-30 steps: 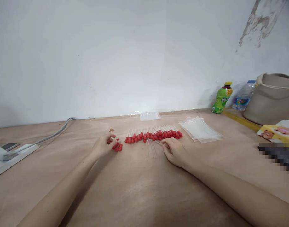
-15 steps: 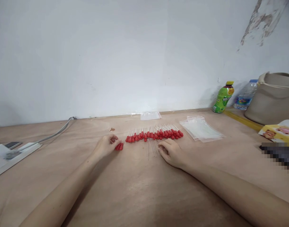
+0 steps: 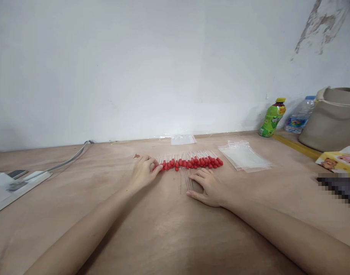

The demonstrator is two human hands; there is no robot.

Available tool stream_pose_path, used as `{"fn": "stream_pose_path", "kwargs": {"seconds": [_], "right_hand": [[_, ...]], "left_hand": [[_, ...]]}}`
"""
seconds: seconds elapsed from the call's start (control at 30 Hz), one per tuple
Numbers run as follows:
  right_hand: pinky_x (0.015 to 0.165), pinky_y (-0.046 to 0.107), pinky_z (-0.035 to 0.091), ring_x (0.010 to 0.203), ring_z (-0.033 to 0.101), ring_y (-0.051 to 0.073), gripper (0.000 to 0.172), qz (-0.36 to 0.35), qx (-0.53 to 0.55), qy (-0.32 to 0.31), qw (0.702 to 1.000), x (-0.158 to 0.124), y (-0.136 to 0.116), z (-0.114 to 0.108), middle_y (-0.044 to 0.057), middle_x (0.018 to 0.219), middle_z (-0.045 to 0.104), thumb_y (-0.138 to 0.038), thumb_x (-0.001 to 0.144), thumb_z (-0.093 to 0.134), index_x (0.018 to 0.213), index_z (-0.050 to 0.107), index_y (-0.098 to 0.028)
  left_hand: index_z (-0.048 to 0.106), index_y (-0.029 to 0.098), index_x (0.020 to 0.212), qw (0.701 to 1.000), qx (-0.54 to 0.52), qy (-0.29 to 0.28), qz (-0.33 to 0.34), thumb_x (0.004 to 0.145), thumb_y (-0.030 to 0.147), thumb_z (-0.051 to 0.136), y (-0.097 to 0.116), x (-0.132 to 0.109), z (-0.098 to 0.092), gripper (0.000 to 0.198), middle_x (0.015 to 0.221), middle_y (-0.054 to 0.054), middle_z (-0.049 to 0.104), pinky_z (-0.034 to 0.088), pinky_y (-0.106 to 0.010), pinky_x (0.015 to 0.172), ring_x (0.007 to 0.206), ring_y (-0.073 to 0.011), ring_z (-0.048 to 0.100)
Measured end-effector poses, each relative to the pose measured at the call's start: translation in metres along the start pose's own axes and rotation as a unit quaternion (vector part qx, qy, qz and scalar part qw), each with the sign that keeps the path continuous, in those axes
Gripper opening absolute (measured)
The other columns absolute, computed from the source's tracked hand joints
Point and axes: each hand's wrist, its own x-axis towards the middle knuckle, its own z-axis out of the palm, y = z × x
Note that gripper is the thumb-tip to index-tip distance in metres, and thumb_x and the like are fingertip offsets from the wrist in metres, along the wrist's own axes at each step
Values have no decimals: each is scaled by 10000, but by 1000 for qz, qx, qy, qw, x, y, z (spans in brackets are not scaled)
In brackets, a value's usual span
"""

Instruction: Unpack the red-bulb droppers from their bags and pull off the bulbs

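A row of red bulb-headed thin sticks [image 3: 189, 164] lies across the table, most of their pale stems pointing toward the wall. At the row's left end is my left hand [image 3: 144, 170], thumb and fingers closed around red-headed pieces, with red showing between them. Several thin stems [image 3: 186, 182] stretch from the middle of the row toward me. My right hand [image 3: 208, 187] rests beside these stems, thumb and fingers apart, the fingertips just below the red heads. Nothing shows in its grasp, and the palm is hidden.
Clear plastic bags [image 3: 246, 156] lie right of the row, and another bag [image 3: 183, 140] lies by the wall. A green bottle [image 3: 272, 117], a water bottle [image 3: 299, 116] and a beige bucket [image 3: 329, 122] stand at right. A grey cable [image 3: 73, 157] runs along the left.
My left hand has moved right with the loose red-headed pieces, from beside the row to its left end. My right thumb has spread away from the fingers.
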Motion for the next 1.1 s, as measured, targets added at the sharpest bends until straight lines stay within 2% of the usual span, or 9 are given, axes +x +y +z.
{"fn": "stream_pose_path", "kwargs": {"seconds": [0.17, 0.3, 0.6, 0.77, 0.83, 0.9, 1.0, 1.1], "right_hand": [[839, 380, 367, 945, 475, 219, 474, -3, 33, 17, 999, 0, 4, 1, 92, 1014, 560, -506, 742, 537, 1078, 536, -172], [812, 374, 384, 920, 485, 214, 428, -4, 45, 37, 998, -1, 7, 4, 88, 990, 567, -474, 742, 554, 1044, 546, -171], [790, 377, 415, 889, 511, 210, 372, -3, 41, 76, 996, 1, 7, 4, 83, 950, 580, -442, 745, 567, 1007, 556, -177], [833, 392, 434, 994, 491, 230, 310, 11, 52, 172, 984, 0, 8, 8, 113, 1059, 492, -352, 755, 564, 1017, 549, -187], [875, 409, 421, 1062, 458, 241, 318, 24, 45, 216, 975, -1, 8, 9, 127, 1129, 448, -324, 771, 541, 1057, 526, -186], [914, 422, 400, 1108, 430, 246, 395, 16, 36, 235, 971, -2, 8, 9, 136, 1180, 427, -324, 777, 534, 1140, 474, -182], [956, 436, 364, 1148, 407, 243, 496, -46, 28, 202, 978, -4, 8, 6, 132, 1220, 436, -350, 776, 546, 1224, 412, -184], [973, 461, 333, 1141, 427, 234, 415, -112, 14, 162, 980, -5, 10, 6, 115, 1190, 493, -354, 788, 544, 1166, 481, -194]], "left_hand": [[587, 195, 768, 999, 25, -28, -32, 759, 507, 475, 7, 21, 18, 331, 808, -54, 539, 384, -346, 763, 864, -227, 507], [585, 202, 737, 998, 22, -31, -40, 754, 462, 496, 6, 28, 24, 276, 819, -54, 547, 386, -347, 761, 888, -239, 508], [546, 163, 683, 997, -2, -12, -70, 802, 360, 447, 5, 26, 26, 250, 762, -75, 594, 396, -320, 695, 797, -226, 543], [506, 163, 760, 995, -47, 16, -86, 860, 346, 361, 8, 8, 17, 254, 713, -38, 589, 403, -271, 584, 664, -171, 552], [493, 169, 792, 994, -82, 37, -55, 864, 338, 374, 13, -8, 14, 219, 731, -22, 582, 412, -259, 595, 665, -153, 545], [493, 173, 791, 989, -133, 63, 19, 858, 311, 410, 19, -27, 14, 174, 751, -19, 574, 421, -264, 639, 698, -148, 539], [502, 175, 811, 969, -186, 67, 148, 848, 237, 449, 27, -49, 17, 89, 788, -29, 566, 429, -279, 688, 759, -152, 534], [497, 175, 829, 953, -204, 60, 214, 839, 173, 467, 31, -58, 20, 32, 805, -31, 563, 438, -260, 678, 757, -137, 543]]}}
